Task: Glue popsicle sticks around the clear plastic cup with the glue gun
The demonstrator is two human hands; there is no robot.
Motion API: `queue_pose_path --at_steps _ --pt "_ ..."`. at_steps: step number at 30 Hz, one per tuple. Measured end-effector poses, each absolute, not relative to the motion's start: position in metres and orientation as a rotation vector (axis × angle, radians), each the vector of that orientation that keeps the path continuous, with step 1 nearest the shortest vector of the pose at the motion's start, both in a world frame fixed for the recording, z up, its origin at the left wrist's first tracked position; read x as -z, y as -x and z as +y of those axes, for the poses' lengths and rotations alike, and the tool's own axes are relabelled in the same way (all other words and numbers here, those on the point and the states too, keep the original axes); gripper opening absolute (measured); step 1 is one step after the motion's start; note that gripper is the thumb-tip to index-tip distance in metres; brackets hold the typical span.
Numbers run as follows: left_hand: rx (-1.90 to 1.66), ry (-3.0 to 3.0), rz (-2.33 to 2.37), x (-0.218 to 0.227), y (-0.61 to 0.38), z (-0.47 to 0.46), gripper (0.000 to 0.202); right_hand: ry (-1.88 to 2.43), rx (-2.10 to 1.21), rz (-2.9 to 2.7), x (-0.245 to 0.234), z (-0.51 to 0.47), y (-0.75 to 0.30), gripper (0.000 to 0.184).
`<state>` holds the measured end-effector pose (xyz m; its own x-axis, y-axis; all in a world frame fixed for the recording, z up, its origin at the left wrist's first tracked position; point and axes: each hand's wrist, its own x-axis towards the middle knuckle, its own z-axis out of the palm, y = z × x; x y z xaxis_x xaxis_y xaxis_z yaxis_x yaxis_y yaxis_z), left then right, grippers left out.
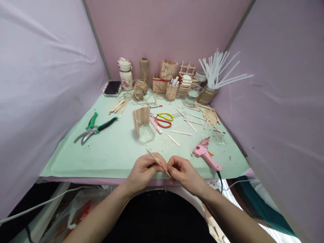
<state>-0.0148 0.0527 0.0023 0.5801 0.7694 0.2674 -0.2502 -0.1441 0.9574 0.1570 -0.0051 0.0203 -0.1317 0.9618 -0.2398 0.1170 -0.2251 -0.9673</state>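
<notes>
At the table's near edge my left hand (146,167) is closed around a thin wooden craft stick (157,162), which slants across its fingers. Close beside it, my right hand (186,172) is closed too, its fingertips pinched at the stick's near end. Just beyond my hands stands a clear square container (148,135), with upright craft sticks (142,118) covering its left and far sides. To the right lies a pink hot glue gun (209,158). Loose craft sticks (181,133) are scattered between the container and the glue gun.
Pruning shears (95,129) lie at left. Red-and-yellow-handled scissors (164,120) and a pink cutter (155,125) lie behind the container. Along the back stand a bottle (126,76), a twine ball (140,89), stick-covered holders (171,91), a water cup (192,97) and white glue sticks (216,72).
</notes>
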Motion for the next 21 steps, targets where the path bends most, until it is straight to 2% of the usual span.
queue_pose_path --at_steps 5,12,14,17,19,21 --pt "-1.089 -0.975 0.600 0.000 0.012 0.063 0.017 1.373 -1.442 -1.383 -0.045 -0.021 -0.178 0.020" --pt "-1.065 -0.605 0.835 0.001 0.004 0.064 0.030 1.848 -1.292 -1.918 -0.046 -0.058 -0.227 0.041" --pt "-1.064 -0.600 0.857 0.001 0.002 0.063 0.030 1.894 -1.244 -2.001 -0.041 -0.068 -0.237 0.038" --pt "-1.070 -0.633 0.871 0.001 0.001 0.061 0.031 1.777 -1.198 -2.073 -0.039 -0.075 -0.242 0.016" --pt "-1.074 -0.674 0.878 0.001 0.001 0.060 0.031 1.731 -1.084 -2.055 -0.036 -0.071 -0.243 0.027" --pt "-1.096 -0.740 0.888 0.004 0.004 0.060 0.029 1.817 -0.783 -1.963 -0.027 -0.061 -0.247 0.028"
